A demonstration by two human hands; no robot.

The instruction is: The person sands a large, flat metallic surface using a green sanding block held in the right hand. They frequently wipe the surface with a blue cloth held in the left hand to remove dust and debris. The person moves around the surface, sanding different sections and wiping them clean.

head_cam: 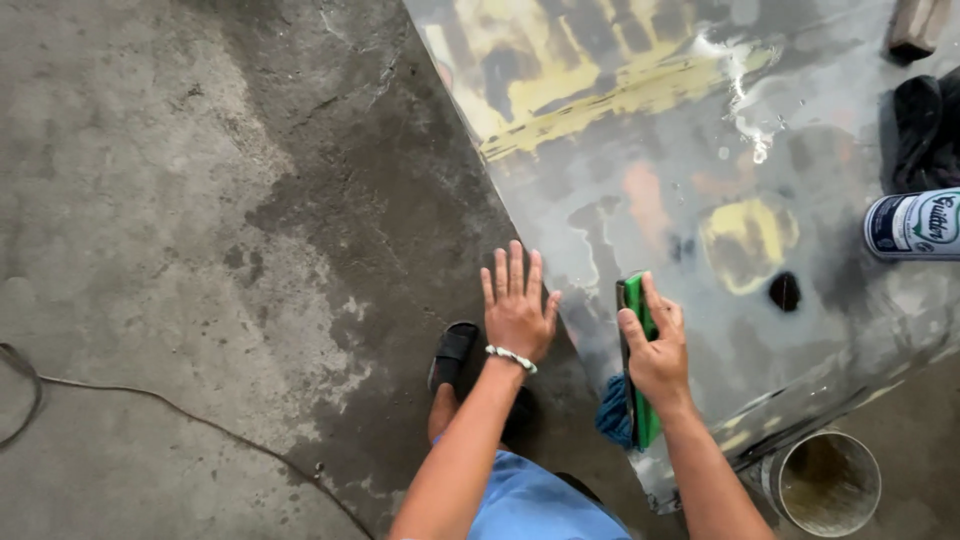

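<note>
A large grey metal panel [700,150] with yellow filler patches and wet streaks lies across the right of the head view. My right hand [660,350] grips a green sanding block [636,300] and presses it on the panel near its lower left edge; a blue cloth [613,415] hangs under the block. My left hand [517,305] lies flat, fingers spread, at the panel's left edge, holding nothing. A white bead bracelet [511,357] circles that wrist.
A round bucket [825,482] stands under the panel's lower right corner. A white and blue can [912,224] lies at the right edge. A black cable [150,398] runs across the wet concrete floor. My foot in a black sandal [452,355] stands by the panel.
</note>
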